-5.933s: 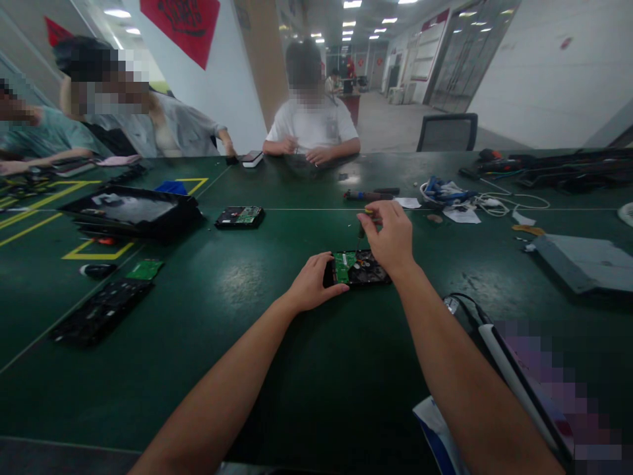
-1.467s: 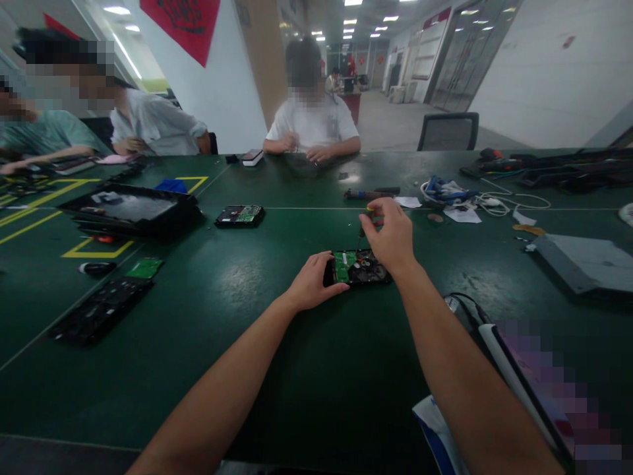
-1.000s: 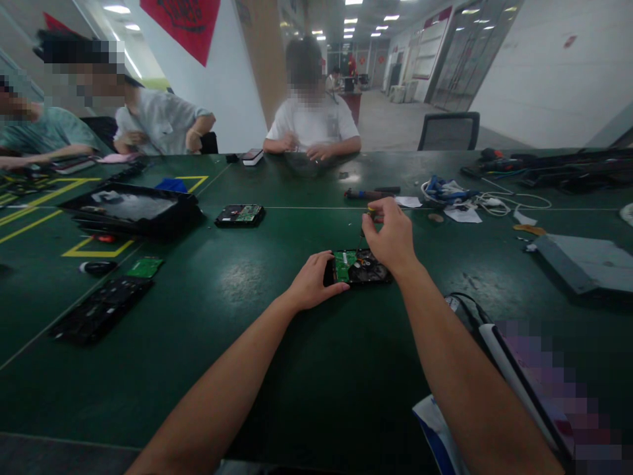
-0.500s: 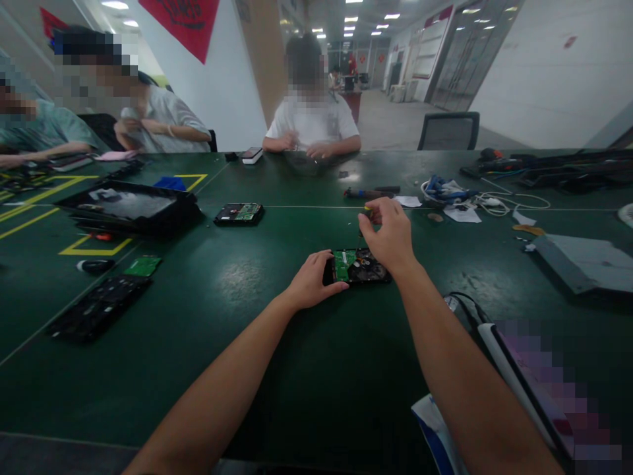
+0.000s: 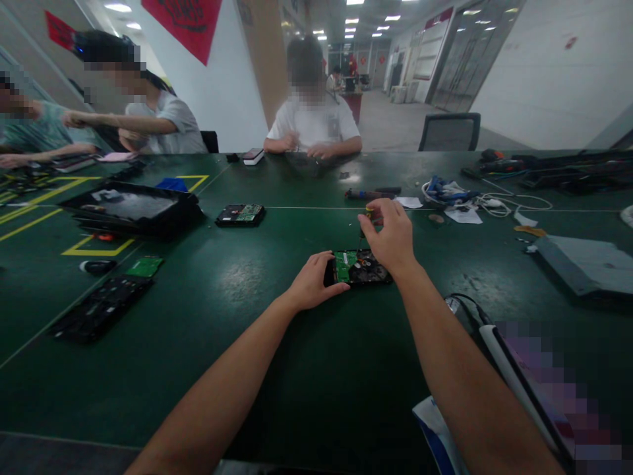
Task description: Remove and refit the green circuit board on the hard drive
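Observation:
A hard drive (image 5: 363, 269) with a green circuit board and a dark, bare metal section lies flat on the green table (image 5: 316, 369). My left hand (image 5: 315, 280) grips its left end, thumb along the near edge and fingers at the far side. Above the drive, my right hand (image 5: 390, 232) is closed on a small screwdriver (image 5: 368, 213) with a yellow and dark handle. The thin shaft points down at the drive near the edge of the circuit board. Whether the tip sits in a screw is too small to tell.
Another hard drive (image 5: 241, 214) lies further back. To the left are a black tray (image 5: 133, 210), a dark flat part (image 5: 101, 307) and a loose green board (image 5: 145, 266). Cables (image 5: 455, 191) and a grey metal case (image 5: 583, 260) lie right. A person (image 5: 313, 125) sits opposite.
My hands and the hard drive stay nearly in place, with the screwdriver still held upright over it. At the left, a co-worker has stretched an arm out to the left.

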A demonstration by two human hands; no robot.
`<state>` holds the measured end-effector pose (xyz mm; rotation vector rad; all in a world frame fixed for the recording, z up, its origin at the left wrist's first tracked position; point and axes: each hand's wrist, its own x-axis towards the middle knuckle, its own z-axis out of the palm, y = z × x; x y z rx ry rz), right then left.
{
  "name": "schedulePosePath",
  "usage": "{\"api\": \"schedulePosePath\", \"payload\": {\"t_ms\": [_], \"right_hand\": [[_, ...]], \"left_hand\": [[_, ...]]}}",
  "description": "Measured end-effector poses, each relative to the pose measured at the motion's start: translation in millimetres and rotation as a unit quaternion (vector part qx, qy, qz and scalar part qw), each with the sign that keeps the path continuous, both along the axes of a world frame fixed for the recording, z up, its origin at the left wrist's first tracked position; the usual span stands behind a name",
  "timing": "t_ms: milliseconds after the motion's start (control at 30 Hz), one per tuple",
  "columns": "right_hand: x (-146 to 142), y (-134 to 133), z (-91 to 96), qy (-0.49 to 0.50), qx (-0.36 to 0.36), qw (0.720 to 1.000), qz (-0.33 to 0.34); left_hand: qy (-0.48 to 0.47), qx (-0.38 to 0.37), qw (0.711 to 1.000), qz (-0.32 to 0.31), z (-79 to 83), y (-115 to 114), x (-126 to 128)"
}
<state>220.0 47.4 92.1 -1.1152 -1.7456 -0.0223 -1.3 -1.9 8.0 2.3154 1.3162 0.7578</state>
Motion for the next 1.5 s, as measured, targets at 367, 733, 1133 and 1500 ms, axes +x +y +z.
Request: {"api": "schedulePosePath", "payload": {"t_ms": [367, 733, 1133, 1500], "right_hand": [[0.7, 1.5, -2.4, -0.002, -0.009, 1.000, 0.011], [1.3, -0.3, 0.7, -0.011, 0.000, 1.000, 0.001], [-0.2, -1.9, 2.6, -0.012, 0.003, 1.000, -0.005], [-0.2, 0.0, 1.0, -0.007, -0.011, 1.000, -0.006]], "left_hand": [[0.002, 0.002, 1.000, -0.002, -1.5, 1.1, -0.5], [0.002, 0.005, 1.000, -0.003, -0.5, 0.7, 0.1], [0.001, 0.010, 1.000, -0.003, -2.5, 1.3, -0.2], [-0.001, -0.004, 1.000, 0.002, -2.0, 0.7, -0.2]]}}
